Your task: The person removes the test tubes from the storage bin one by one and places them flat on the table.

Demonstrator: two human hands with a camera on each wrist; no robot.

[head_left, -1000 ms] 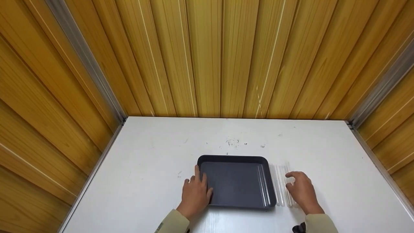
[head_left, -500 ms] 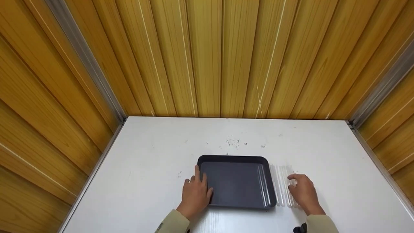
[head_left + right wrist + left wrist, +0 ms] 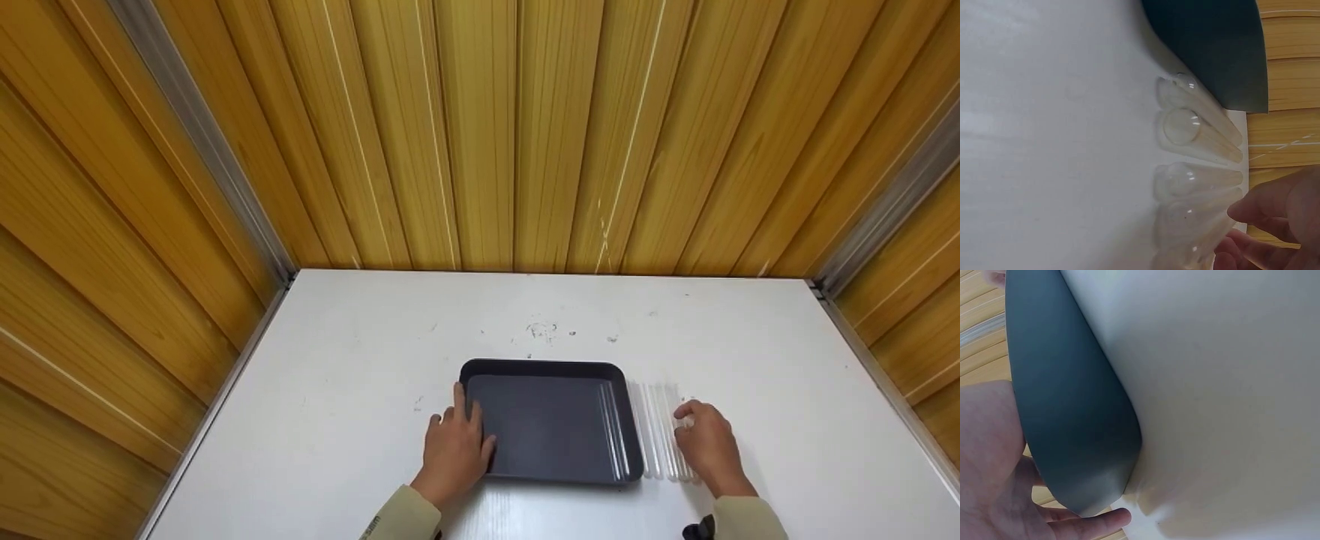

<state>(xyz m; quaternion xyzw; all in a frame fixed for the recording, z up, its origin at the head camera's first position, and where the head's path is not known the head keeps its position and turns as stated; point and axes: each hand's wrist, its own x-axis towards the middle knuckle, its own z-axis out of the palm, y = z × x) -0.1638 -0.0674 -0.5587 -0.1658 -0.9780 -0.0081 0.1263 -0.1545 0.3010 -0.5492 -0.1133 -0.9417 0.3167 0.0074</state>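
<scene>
A dark grey rectangular tray (image 3: 551, 427) lies on the white table, with bright lengthwise streaks along its right side. My left hand (image 3: 454, 450) rests over its left rim, fingers fairly straight and the thumb tip inside the tray. In the left wrist view, the tray's outer wall (image 3: 1072, 394) fills the space beside the palm. To the right of the tray several clear round-ended test tubes (image 3: 1185, 180) lie side by side. My right hand (image 3: 709, 446) is at the row's right edge, thumb and curled fingers pinching the outermost test tube (image 3: 1192, 257), which the hand partly hides.
The white table (image 3: 360, 375) has dark scuff marks behind the tray. Wood-patterned panels (image 3: 480, 135) close off the back and both sides, with metal strips along the corners. In the right wrist view, the tray wall stands close against the nearest tubes.
My right hand has shifted slightly right and its thumb and forefinger have drawn a little closer together. The tubes near it look slightly more spread to the right. My left hand stays on the tray.
</scene>
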